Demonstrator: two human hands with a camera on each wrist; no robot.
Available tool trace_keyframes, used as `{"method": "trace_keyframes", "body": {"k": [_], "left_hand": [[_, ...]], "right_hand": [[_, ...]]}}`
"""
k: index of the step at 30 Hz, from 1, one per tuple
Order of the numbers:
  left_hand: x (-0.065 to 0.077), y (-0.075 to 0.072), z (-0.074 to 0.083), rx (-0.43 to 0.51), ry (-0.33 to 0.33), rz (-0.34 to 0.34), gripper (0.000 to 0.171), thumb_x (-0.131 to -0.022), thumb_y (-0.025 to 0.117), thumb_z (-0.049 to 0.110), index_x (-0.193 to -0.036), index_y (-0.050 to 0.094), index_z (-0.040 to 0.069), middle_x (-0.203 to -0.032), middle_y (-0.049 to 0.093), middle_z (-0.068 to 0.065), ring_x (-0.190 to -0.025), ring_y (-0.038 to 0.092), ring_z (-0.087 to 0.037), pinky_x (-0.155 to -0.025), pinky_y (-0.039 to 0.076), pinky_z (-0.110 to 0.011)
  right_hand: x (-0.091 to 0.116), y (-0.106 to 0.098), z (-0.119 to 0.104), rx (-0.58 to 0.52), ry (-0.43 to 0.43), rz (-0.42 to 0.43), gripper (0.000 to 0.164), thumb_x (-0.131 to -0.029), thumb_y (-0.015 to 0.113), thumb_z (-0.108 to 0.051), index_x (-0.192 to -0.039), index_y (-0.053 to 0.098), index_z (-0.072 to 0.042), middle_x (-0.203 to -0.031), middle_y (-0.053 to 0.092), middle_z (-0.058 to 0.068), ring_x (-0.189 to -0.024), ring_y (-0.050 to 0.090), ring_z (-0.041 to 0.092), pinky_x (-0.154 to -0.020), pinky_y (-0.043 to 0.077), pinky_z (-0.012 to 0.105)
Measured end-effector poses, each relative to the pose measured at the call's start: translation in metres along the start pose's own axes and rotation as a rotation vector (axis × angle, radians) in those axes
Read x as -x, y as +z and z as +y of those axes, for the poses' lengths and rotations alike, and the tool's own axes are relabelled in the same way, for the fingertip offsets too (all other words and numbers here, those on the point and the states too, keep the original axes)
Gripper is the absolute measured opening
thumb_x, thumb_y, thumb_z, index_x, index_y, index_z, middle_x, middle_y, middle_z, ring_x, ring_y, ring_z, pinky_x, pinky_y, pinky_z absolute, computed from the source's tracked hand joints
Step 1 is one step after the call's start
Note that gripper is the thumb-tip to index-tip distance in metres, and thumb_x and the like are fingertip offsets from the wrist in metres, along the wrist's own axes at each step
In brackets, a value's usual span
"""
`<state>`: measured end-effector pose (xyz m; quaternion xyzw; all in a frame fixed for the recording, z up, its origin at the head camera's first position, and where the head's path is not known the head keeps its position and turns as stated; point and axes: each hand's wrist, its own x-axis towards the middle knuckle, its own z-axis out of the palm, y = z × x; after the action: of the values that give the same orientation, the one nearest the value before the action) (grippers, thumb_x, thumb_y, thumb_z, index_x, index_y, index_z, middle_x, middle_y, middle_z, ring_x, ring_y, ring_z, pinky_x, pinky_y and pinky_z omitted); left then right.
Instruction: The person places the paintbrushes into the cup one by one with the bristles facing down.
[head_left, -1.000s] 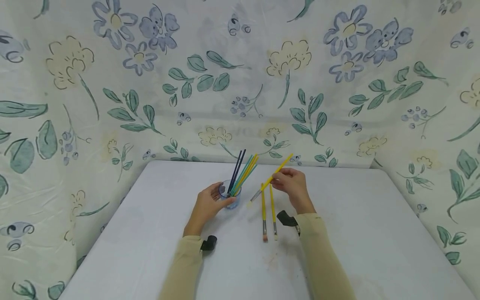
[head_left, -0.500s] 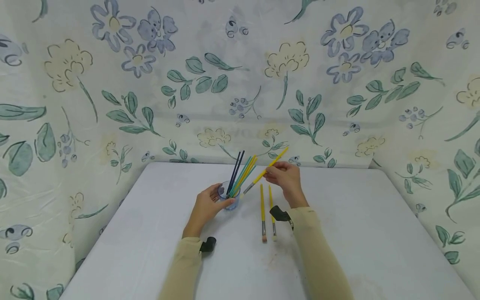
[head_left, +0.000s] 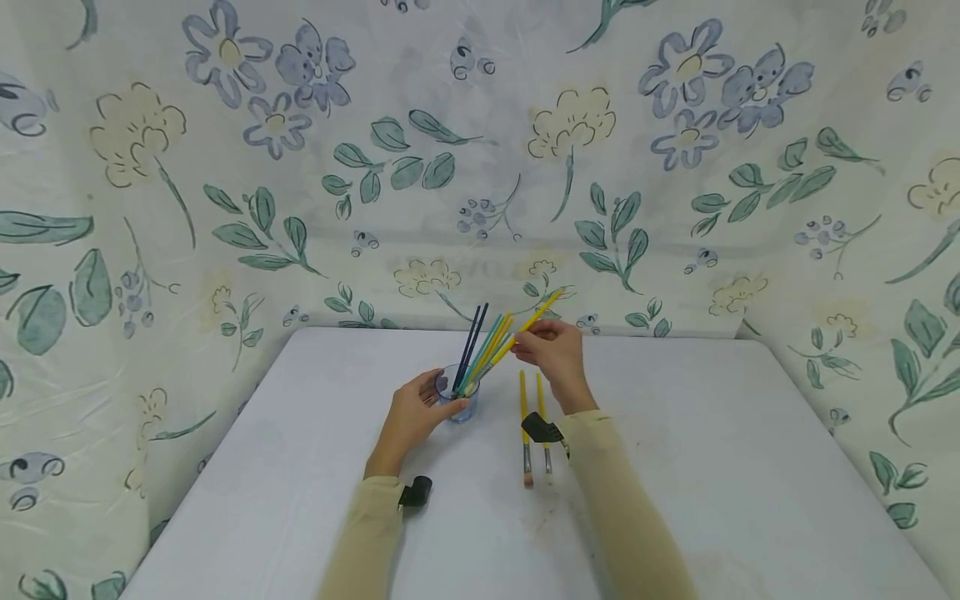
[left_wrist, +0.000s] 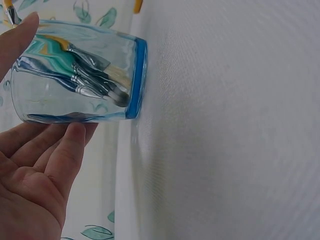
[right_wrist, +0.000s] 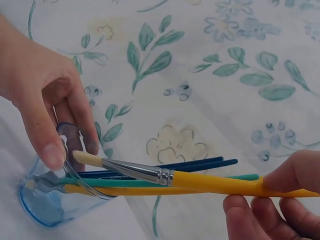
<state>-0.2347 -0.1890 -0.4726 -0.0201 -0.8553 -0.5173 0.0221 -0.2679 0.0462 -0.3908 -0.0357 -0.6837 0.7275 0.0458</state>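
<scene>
My left hand (head_left: pixel 415 417) grips a clear glass tumbler (left_wrist: pixel 131 80) with a blue base, thumb on one side and fingers on the other. Several paintbrushes (left_wrist: pixel 60 62) lean in it, bristles down, with dark blue, teal and yellow handles. My right hand (head_left: pixel 557 357) pinches the handle of a yellow paintbrush (right_wrist: pixel 215 184). This brush slants down to the left, its pale bristles (right_wrist: pixel 86 158) at the tumbler's rim. Two more yellow paintbrushes lie side by side on the table, one with brownish bristles (head_left: pixel 528 480) and one with pale bristles (head_left: pixel 549 478).
A white-covered table (head_left: pixel 285 492) extends around both hands. Behind it hangs a flower-printed cloth (head_left: pixel 517 175). A small black camera sits on the left wrist (head_left: pixel 417 492) and another on the right wrist (head_left: pixel 542 427).
My right hand has moved left, bringing the yellow paintbrush from beside the tumbler to its mouth. My left hand still holds the tumbler in about the same spot.
</scene>
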Motion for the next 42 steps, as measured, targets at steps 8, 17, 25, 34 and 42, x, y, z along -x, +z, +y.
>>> {"method": "trace_keyframes", "body": {"k": [8,17,25,34,42], "left_hand": [[0.001,0.0,0.0,0.002,0.001,0.002,0.088,-0.081,0.088,0.041,-0.15,0.05,0.002,-0.149,0.058,-0.023,-0.141,0.056,-0.036,-0.118,0.048,-0.043],[0.002,0.0,0.003,-0.013,-0.014,0.011,0.086,-0.082,0.088,0.041,-0.15,0.05,0.004,-0.149,0.058,-0.022,-0.141,0.056,-0.036,-0.119,0.047,-0.044],[0.002,0.002,0.004,-0.02,-0.024,0.019,0.084,-0.084,0.087,0.038,-0.15,0.05,0.004,-0.149,0.058,-0.022,-0.141,0.056,-0.036,-0.12,0.047,-0.045],[0.002,0.001,0.002,-0.029,-0.033,0.019,0.085,-0.085,0.086,0.04,-0.152,0.048,0.005,-0.152,0.056,-0.023,-0.143,0.054,-0.037,-0.12,0.046,-0.046],[0.001,0.001,0.001,-0.036,-0.029,0.024,0.085,-0.084,0.086,0.04,-0.152,0.048,0.005,-0.151,0.057,-0.022,-0.142,0.055,-0.037,-0.119,0.047,-0.046]], "right_hand": [[0.003,0.008,0.003,0.021,-0.035,-0.002,0.023,-0.088,0.075,-0.006,-0.107,0.066,0.001,-0.101,0.073,0.017,-0.076,0.076,0.016,-0.077,0.068,0.029],[0.007,0.017,0.003,0.036,-0.031,-0.014,0.021,-0.087,0.075,-0.005,-0.106,0.067,0.001,-0.096,0.073,0.015,-0.074,0.075,0.017,-0.075,0.068,0.029],[0.008,0.022,0.008,0.065,-0.027,-0.02,0.02,-0.088,0.076,-0.006,-0.104,0.066,0.001,-0.094,0.07,0.014,-0.074,0.074,0.016,-0.073,0.068,0.027],[0.009,0.025,0.013,0.112,-0.022,-0.042,0.021,-0.09,0.076,-0.011,-0.106,0.067,-0.001,-0.1,0.071,0.015,-0.078,0.075,0.017,-0.077,0.068,0.028],[0.011,0.028,0.015,0.137,-0.007,-0.048,0.022,-0.09,0.076,-0.012,-0.107,0.068,-0.002,-0.101,0.07,0.015,-0.078,0.075,0.019,-0.077,0.068,0.029]]}}
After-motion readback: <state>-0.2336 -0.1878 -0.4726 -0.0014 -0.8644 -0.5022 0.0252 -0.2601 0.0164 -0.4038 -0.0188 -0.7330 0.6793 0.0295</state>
